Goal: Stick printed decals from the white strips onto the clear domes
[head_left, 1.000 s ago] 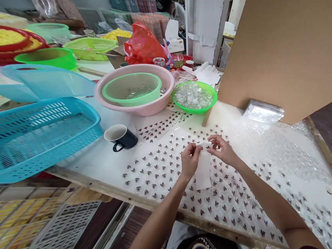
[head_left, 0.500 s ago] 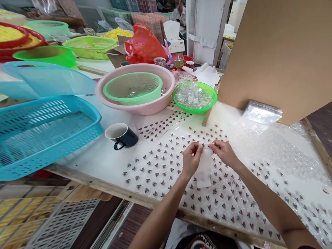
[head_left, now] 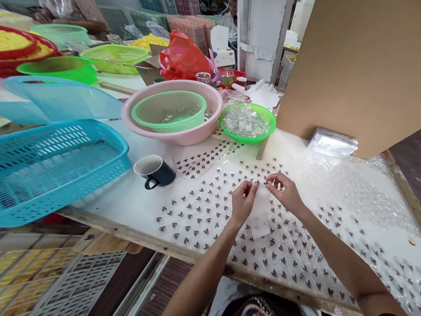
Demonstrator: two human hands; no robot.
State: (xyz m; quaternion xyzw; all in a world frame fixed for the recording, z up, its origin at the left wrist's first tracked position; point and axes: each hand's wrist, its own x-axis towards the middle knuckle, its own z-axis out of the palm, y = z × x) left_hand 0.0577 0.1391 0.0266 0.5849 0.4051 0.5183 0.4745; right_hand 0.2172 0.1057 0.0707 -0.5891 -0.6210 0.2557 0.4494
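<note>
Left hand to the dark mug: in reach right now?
Probably yes: only small, low, dark-marked pieces lie between the left hand and the dark mug, though that hand pinches a white strip.

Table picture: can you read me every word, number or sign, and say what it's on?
No word or number can be read.
Shirt: curved letters, too small and blurred.
White box: a small mark; I can't tell if it's writing.
Paper strip: no writing I can make out.

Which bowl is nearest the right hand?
The round green plastic bowl heaped with clear plastic pieces; the pink plastic basin and others sit farther from the right hand.
</note>
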